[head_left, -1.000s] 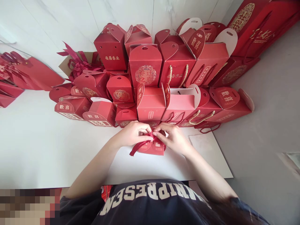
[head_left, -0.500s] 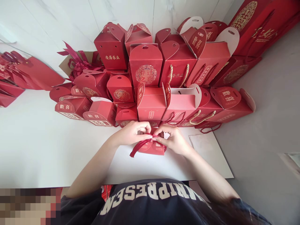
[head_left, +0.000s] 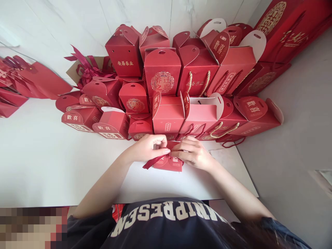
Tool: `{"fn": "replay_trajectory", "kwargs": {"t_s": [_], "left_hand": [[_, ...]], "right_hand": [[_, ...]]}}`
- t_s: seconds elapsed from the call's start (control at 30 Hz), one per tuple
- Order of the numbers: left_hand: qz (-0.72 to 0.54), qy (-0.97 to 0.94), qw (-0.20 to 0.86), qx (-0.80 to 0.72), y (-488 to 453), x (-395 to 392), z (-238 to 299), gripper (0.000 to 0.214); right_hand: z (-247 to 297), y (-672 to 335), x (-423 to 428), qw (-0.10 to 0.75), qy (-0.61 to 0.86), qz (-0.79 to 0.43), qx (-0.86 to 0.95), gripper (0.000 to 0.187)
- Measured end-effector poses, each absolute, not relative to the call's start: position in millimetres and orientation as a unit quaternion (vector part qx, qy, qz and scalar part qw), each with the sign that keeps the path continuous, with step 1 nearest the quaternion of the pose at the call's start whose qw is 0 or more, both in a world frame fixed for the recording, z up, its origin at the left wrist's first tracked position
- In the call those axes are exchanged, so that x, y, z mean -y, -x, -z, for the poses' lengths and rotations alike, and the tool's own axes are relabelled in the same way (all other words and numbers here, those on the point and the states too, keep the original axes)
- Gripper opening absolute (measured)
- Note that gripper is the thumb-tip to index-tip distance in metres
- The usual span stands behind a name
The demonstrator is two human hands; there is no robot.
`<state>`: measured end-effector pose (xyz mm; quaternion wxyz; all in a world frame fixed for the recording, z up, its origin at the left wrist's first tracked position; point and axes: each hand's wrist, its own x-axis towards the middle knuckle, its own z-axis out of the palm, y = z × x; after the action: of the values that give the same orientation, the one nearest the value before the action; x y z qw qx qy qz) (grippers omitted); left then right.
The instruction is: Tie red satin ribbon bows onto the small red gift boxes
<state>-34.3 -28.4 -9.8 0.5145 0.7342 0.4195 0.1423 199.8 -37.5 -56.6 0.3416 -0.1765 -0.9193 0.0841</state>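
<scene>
A small red gift box [head_left: 168, 166] with pale lettering lies on the white table in front of me. A dark red ribbon [head_left: 153, 162] crosses its top, one end trailing out to the left. My left hand [head_left: 151, 148] pinches the ribbon between thumb and index finger just over the box's middle. From the other side my right hand [head_left: 192, 153] meets it, fingers bent and closed on the ribbon near the knot. The fingers cover most of the knot, so its shape is hidden.
Behind the hands, red gift boxes [head_left: 162, 72] stand stacked against the wall, some with rope handles. Purple-red ribbons [head_left: 89, 71] spill from a brown carton at back left. More red bags [head_left: 41, 79] lie far left. A pale sheet [head_left: 225, 157] rests by the table's right edge.
My right hand has turned palm-down, its fingers now drawn together over the right side of the box. The ribbon's loose left end has shifted slightly up and left. My left hand stays nearly in place.
</scene>
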Motion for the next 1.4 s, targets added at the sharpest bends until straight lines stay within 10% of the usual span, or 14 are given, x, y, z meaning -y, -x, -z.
{"fn": "replay_trajectory", "kwargs": {"t_s": [0.3,0.73,1.4], "left_hand": [[-0.178,-0.761,0.445,-0.438,29.6,37.0,16.0,0.017],[-0.246,-0.878,-0.103,-0.397,15.3,81.3,40.7,0.017],[-0.324,-0.852,0.031,-0.409,29.7,80.4,46.6,0.008]], "right_hand": [[55.3,-198.4,37.3,0.333,0.236,-0.175,0.896,0.009],[57.3,-191.5,47.0,0.355,0.261,-0.248,0.862,0.009],[63.8,-180.0,45.1,0.332,0.363,-0.617,0.614,0.026]]}}
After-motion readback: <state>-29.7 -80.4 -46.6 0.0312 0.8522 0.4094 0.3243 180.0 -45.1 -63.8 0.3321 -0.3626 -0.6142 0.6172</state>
